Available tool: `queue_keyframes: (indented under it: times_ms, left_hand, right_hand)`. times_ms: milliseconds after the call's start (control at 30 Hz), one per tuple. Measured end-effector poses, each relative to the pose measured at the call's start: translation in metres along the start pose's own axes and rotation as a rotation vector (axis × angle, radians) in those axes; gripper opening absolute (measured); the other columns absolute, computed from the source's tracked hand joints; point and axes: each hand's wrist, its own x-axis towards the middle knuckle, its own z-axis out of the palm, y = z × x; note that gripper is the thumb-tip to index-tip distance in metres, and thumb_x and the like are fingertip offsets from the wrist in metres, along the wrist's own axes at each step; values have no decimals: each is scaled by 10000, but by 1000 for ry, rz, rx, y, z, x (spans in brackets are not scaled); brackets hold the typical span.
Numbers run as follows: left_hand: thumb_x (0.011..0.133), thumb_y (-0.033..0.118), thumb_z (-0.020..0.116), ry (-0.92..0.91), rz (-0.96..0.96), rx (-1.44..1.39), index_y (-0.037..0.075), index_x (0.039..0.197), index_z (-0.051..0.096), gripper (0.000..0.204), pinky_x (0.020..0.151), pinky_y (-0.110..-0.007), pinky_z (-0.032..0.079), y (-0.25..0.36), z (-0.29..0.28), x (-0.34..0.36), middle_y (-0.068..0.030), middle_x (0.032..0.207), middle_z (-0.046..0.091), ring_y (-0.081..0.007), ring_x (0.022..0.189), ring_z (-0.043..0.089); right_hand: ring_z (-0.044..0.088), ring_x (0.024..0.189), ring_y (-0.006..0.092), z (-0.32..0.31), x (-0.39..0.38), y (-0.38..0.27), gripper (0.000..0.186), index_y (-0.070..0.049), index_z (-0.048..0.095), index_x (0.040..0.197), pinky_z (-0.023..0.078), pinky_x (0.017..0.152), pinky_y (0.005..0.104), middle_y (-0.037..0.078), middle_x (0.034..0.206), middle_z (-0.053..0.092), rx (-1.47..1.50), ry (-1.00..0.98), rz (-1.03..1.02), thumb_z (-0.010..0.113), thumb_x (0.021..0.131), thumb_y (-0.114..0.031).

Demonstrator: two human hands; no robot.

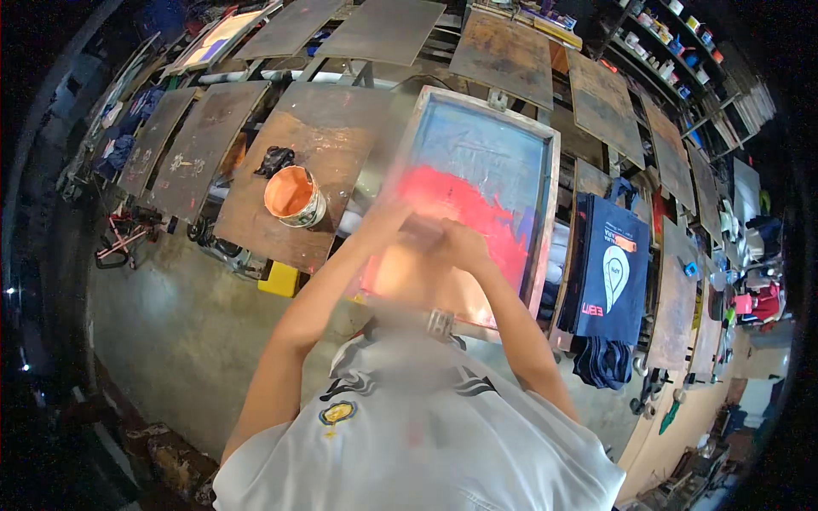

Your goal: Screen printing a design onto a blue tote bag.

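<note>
Both hands are over a wooden-framed printing screen with blue mesh. Red ink spreads unevenly across its middle; the near part looks pale orange. My left hand and my right hand are closed on a squeegee, a brownish bar smeared by motion. Its blade cannot be made out. A metal hinge clamp sits at the screen's far edge, another metal fitting at the near edge by my shirt. Left of the screen, a bucket of orange ink stands on a brown board.
Beside the bucket lies a crumpled black thing. Right of the screen, a navy tote bag with white and pink print lies on a board. Flat boards line the long rack. A yellow block sits below; shelves hold bottles.
</note>
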Motion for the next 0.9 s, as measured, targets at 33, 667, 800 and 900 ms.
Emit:
queue_keyframes:
  times_ms: [33, 667, 800, 900]
  left_hand:
    - [694, 287, 821, -59, 92, 74, 88, 1115, 596, 518, 1006, -451, 393, 2, 2, 12, -93, 1128, 597, -313, 1132, 505]
    - [639, 351, 847, -283, 305, -49, 84, 1178, 586, 656, 1017, -482, 406, 0, 59, 65, -84, 1220, 588, -310, 1203, 502]
    - [664, 373, 831, -221, 135, -138, 84, 1175, 587, 636, 1005, -477, 395, -34, 43, 15, -85, 1220, 589, -321, 1201, 498]
    - [708, 396, 804, -25, -160, -471, 84, 1173, 590, 599, 986, -466, 395, -36, 49, -26, -92, 1215, 591, -333, 1195, 497]
  right_hand:
    - [666, 910, 407, -5, -8, 3, 444, -74, 609, 999, 525, 746, 505, 203, 941, 687, 20, 12, 83, 738, 709, -384]
    - [685, 926, 405, 9, -35, 19, 511, -38, 570, 1101, 548, 791, 511, 221, 973, 701, 8, -11, 494, 701, 701, -328]
    - [688, 952, 372, 6, 7, -3, 497, -62, 615, 1099, 560, 805, 486, 209, 1010, 701, -54, -138, 258, 731, 684, -310]
    - [686, 959, 359, 11, 15, -14, 502, -86, 629, 1110, 560, 810, 474, 183, 1029, 706, -119, -140, 88, 747, 673, -304]
